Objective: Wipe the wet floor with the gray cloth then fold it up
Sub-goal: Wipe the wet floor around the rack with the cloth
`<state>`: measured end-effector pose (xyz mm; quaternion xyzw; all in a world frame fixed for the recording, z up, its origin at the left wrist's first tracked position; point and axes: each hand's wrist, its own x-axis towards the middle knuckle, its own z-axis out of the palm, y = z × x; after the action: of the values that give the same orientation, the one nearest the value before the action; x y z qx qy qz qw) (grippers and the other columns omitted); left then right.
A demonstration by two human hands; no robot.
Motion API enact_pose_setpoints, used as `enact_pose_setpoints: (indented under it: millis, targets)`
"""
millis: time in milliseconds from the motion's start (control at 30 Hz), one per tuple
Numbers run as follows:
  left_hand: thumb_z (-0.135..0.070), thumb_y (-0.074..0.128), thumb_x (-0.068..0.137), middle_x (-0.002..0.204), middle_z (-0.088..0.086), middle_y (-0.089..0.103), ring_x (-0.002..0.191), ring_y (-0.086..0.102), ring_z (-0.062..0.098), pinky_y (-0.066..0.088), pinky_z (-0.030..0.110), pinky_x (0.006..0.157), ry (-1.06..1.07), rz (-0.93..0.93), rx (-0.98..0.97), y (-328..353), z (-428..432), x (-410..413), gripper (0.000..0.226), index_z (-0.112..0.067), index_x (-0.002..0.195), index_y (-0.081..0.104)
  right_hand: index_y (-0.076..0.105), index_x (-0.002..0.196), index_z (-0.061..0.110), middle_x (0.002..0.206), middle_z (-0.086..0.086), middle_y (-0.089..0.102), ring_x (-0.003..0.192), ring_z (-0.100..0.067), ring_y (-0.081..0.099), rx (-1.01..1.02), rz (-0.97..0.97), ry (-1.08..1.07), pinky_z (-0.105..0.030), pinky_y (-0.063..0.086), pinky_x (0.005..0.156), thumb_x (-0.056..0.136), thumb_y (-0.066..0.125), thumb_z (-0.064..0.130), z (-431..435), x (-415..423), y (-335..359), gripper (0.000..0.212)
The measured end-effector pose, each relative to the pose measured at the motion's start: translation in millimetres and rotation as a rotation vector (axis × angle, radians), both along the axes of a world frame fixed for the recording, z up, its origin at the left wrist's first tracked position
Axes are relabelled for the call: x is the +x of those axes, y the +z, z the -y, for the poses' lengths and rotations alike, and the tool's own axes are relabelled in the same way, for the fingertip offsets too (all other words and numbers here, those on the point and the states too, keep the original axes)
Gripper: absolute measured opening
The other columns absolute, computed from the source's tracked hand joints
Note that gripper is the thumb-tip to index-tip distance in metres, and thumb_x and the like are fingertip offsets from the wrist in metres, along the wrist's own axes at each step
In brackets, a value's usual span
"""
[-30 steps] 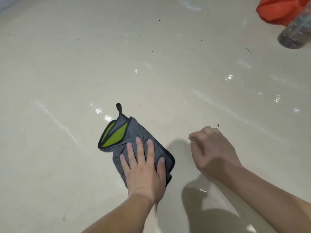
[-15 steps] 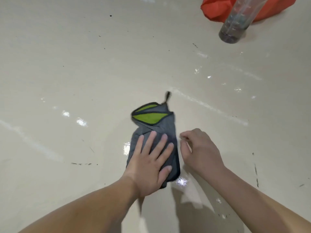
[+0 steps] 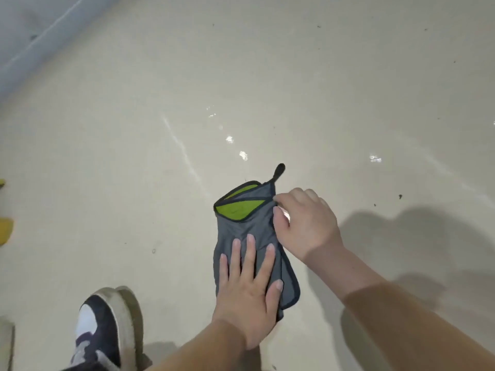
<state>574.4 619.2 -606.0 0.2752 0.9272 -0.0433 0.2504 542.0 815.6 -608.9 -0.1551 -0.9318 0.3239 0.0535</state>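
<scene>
Gray cloth (image 3: pixel 247 231), folded into a long narrow bundle with dark piping along its edges, lying on a pale cream floor (image 3: pixel 294 76) just right of centre and in the lower half of the view. Lime-green lining exposed at the far end of the bundle, with a small black hanging loop (image 3: pixel 278 172) poking out past that end onto bare floor. Left hand (image 3: pixel 247 293) spread flat, fingers straight and slightly apart, pressing on the near half of the cloth and gripping nothing. Right hand (image 3: pixel 305 223) curled at the cloth's right edge near the far corner, thumb and fingertips pinching the gray fabric there. Near right corner of the cloth rounded and free, jutting out beyond the left hand. Small bright wet glints (image 3: pixel 235 145) on the floor beyond the loop and off to the right. Wide open floor ahead and to the right, dotted only with tiny dark specks. Dark shoe (image 3: pixel 107 330) with a pale sole at lower left, well apart from the cloth. Yellow object (image 3: pixel 5 231) cut off at the left border; pale blue-gray wall base (image 3: pixel 40 36) across the top left corner.
</scene>
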Motion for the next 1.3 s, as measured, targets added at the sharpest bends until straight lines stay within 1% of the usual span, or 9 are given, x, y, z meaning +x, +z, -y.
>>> enact_pose_setpoints:
  millis: [100, 233, 367, 467, 633, 733, 967, 1167, 1300]
  targets:
    - [-0.059, 0.011, 0.105, 0.153, -0.007, -0.053, 0.138, -0.053, 0.02, -0.021, 0.051, 0.121, -0.043, 0.098, -0.031, 13, -3, -15, 0.063, -0.048, 0.151, -0.03, 0.069, 0.104, 0.02, 0.092, 0.0, 0.064, 0.088, -0.028, 0.06, 0.037, 0.045, 0.11, -0.04, 0.054, 0.074, 0.093, 0.043, 0.033, 13, -4, 5, 0.031]
    - [-0.064, 0.01, 0.103, 0.151, -0.005, -0.055, 0.136, -0.055, 0.022, -0.022, 0.055, 0.12, -0.116, 0.171, -0.087, 10, -7, -47, 0.065, -0.05, 0.148, -0.034, 0.065, 0.124, 0.017, 0.102, 0.001, 0.072, 0.087, -0.025, 0.066, 0.032, 0.025, 0.126, -0.035, 0.056, 0.069, 0.091, 0.051, 0.025, 7, 8, 9, 0.037]
    - [-0.067, 0.011, 0.101, 0.151, -0.004, -0.055, 0.138, -0.053, 0.026, -0.024, 0.057, 0.118, -0.224, 0.174, -0.098, 5, -21, -100, 0.067, -0.049, 0.15, -0.033, 0.051, 0.141, 0.029, 0.135, 0.013, 0.059, 0.121, -0.014, 0.057, -0.026, 0.129, 0.131, -0.034, 0.052, 0.089, 0.101, 0.046, 0.03, 8, 6, 27, 0.04]
    - [-0.071, 0.015, 0.1, 0.154, -0.005, -0.051, 0.141, -0.049, 0.026, -0.024, 0.056, 0.119, -0.314, 0.195, -0.088, 4, -21, -147, 0.07, -0.051, 0.15, -0.03, 0.05, 0.14, 0.034, 0.134, 0.014, 0.057, 0.123, -0.012, 0.054, 0.019, 0.212, 0.167, -0.034, 0.049, 0.093, 0.1, 0.049, 0.035, 15, 1, 46, 0.04]
    - [-0.073, 0.015, 0.098, 0.156, -0.006, -0.047, 0.144, -0.045, 0.024, -0.023, 0.057, 0.119, -0.248, 0.173, -0.032, -2, -11, -197, 0.07, -0.053, 0.151, -0.027, 0.051, 0.13, 0.022, 0.125, 0.002, 0.064, 0.113, -0.023, 0.06, 0.216, 0.633, 0.267, -0.041, 0.051, 0.093, 0.1, 0.045, 0.038, 21, -25, 90, 0.035]
    - [-0.074, 0.011, 0.097, 0.154, -0.006, -0.049, 0.144, -0.046, 0.026, -0.023, 0.058, 0.118, -0.297, 0.159, -0.001, -6, -7, -202, 0.07, -0.051, 0.15, -0.029, 0.047, 0.136, 0.022, 0.127, -0.002, 0.063, 0.114, -0.026, 0.061, 0.239, 0.831, 0.27, -0.043, 0.052, 0.096, 0.1, 0.044, 0.042, 34, -51, 124, 0.041]
    - [-0.074, 0.007, 0.097, 0.162, -0.006, -0.038, 0.149, -0.038, 0.024, -0.019, 0.058, 0.12, -0.509, 0.057, 0.09, -13, 46, -266, 0.068, -0.052, 0.154, -0.021, 0.051, 0.13, 0.021, 0.115, 0.0, 0.067, 0.109, -0.026, 0.061, 0.104, 0.744, 0.046, -0.04, 0.052, 0.093, 0.1, 0.043, 0.039, 111, -94, 107, 0.036]
    - [-0.07, 0.003, 0.097, 0.169, -0.006, -0.024, 0.154, -0.027, 0.021, -0.013, 0.055, 0.124, -0.293, -0.105, 0.203, -21, 143, -311, 0.066, -0.049, 0.158, -0.012, 0.054, 0.135, 0.026, 0.112, 0.005, 0.071, 0.108, -0.02, 0.063, -0.209, 0.509, -0.313, -0.038, 0.05, 0.098, 0.1, 0.046, 0.043, 178, -100, 61, 0.04]
    - [-0.065, 0.004, 0.1, 0.172, -0.003, -0.016, 0.156, -0.02, 0.021, -0.01, 0.053, 0.125, -0.103, -0.194, 0.227, -24, 210, -314, 0.065, -0.045, 0.161, -0.006, 0.057, 0.129, 0.033, 0.101, 0.016, 0.067, 0.099, -0.016, 0.065, -0.197, 0.499, -0.164, -0.038, 0.053, 0.092, 0.099, 0.048, 0.044, 224, -107, 58, 0.033]
